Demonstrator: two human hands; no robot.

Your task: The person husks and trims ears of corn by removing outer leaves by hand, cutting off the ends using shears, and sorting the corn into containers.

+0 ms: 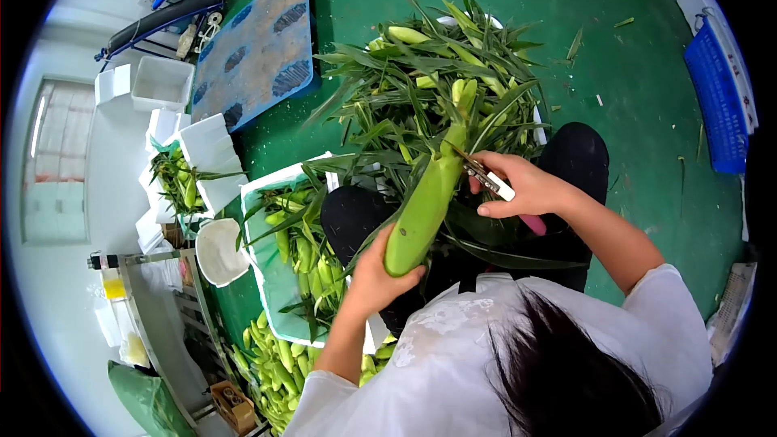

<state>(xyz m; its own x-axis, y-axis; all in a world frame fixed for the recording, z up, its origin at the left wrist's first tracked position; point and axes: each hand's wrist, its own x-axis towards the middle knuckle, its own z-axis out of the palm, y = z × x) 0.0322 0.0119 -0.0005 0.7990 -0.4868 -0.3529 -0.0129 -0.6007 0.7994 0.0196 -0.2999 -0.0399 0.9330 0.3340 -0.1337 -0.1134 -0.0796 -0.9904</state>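
My left hand (375, 273) is wrapped round the thick lower end of a corn cob in its green husk (422, 214). The corn slants up and away over my lap, with its stalk end over the leafy pile. In my right hand (522, 184) is a small metal tool (488, 180) with a white end, its thin dark tip at the neck of the corn. Its exact kind I cannot make out. A pink piece (532, 224) shows below that hand, partly hidden.
Ahead, a heap of corn leaves and stalks (437, 73) fills a white-rimmed container. At left stands a lined white foam box (261, 263) with corn, beside piled cobs (279, 376). A blue pallet (257, 44), a white bucket (221, 251) and a blue crate (716, 97) surround me.
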